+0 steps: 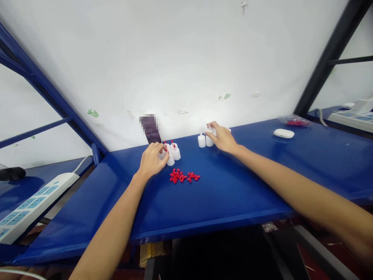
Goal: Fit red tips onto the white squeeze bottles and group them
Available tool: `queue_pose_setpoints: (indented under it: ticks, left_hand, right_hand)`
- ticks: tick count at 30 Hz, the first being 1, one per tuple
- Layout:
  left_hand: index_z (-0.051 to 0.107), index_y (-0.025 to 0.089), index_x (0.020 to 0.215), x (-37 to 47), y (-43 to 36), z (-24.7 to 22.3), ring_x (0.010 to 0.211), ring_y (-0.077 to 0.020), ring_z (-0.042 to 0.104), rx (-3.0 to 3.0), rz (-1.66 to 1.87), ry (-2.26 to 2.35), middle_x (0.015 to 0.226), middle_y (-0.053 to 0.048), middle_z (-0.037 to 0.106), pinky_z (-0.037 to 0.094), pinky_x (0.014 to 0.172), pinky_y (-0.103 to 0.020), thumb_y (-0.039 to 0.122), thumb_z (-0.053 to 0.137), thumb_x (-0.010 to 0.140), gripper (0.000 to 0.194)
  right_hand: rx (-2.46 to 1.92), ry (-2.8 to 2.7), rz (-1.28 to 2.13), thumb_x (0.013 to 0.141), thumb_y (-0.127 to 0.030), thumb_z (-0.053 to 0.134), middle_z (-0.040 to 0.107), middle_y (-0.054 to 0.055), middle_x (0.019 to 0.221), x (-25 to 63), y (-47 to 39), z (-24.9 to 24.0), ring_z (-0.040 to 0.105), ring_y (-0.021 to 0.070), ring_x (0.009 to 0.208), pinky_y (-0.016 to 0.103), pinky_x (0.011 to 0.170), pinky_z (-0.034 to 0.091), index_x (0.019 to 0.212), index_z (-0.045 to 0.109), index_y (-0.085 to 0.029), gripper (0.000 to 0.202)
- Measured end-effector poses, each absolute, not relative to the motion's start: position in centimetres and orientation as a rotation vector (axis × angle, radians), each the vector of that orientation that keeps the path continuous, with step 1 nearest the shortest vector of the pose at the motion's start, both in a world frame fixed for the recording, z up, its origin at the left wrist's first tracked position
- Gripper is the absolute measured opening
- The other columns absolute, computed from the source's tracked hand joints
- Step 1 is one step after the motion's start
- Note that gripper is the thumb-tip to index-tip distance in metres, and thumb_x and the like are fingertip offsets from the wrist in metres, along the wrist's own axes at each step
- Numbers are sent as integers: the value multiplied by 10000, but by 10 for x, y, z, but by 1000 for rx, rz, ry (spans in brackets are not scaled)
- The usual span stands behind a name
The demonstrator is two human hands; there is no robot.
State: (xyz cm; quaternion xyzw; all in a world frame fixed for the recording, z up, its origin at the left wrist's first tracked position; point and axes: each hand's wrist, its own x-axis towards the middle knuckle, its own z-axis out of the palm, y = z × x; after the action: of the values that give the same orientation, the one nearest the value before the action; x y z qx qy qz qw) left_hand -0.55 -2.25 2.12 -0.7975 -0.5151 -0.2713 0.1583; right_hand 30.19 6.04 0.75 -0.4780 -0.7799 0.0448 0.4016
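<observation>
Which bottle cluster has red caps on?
The left cluster, at the left hand: red caps top its bottles. The right cluster, at the right hand, shows no red.

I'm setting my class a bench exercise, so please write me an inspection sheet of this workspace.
Surface: blue tabletop, no spill seen
Work items: white bottles with red tips at left; white bottles without visible red tips at right; loose red caps in front
Clutter: phone against the wall; white oval case and clear bag with red pieces at right
Hands: left at the red-tipped bottles, grip partly hidden; right has fingers around a white bottle
Cables: white cords at power strips on both sides, beyond the tabletop
Surroundings: white wall, marked in spots; blue frame at left
</observation>
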Motion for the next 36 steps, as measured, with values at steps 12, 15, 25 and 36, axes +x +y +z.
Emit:
queue_pose_setpoints:
  ticks: [12, 15, 25, 36]
  left_hand:
    - [554, 206, 774, -4, -24, 25, 690, -186, 545, -2353, -662, -1558, 716, -14, 590, 384, 664, -305, 427, 516, 881, 249]
    - [525, 208, 722, -3, -25, 27, 627, -175, 546, -2360, -605, -1626, 683, -7, 604, 345, 611, -298, 490, 499, 887, 328]
    - [618, 217, 875, -1, -27, 27, 609, -188, 590, -2364, -571, -1705, 641, 4, 632, 338, 591, -284, 505, 544, 848, 298]
    - [616, 214, 927, -3, -25, 22, 583, -175, 580, -2405, -595, -1682, 613, 16, 610, 364, 603, -279, 495, 534, 859, 300]
  right_hand:
    - [-1158, -2023, 122, 925, -373, 491, 666, 114, 997, 304, 66, -1, 596, 272, 878, 360, 772, 413, 1186, 566, -194, 326]
    - [-1127, -1999, 130, 925, -363, 491, 661, 111, 999, 305, 67, -2, 591, 263, 874, 359, 785, 416, 1164, 567, -189, 306]
    - [-1058, -2003, 171, 912, -347, 503, 641, 116, 996, 307, 73, -6, 573, 252, 883, 363, 804, 410, 1115, 562, -177, 272]
    - [-1079, -1949, 475, 891, -427, 548, 599, 17, 741, 305, 61, -1, 545, 172, 566, 320, 632, 442, 1128, 538, -205, 324]
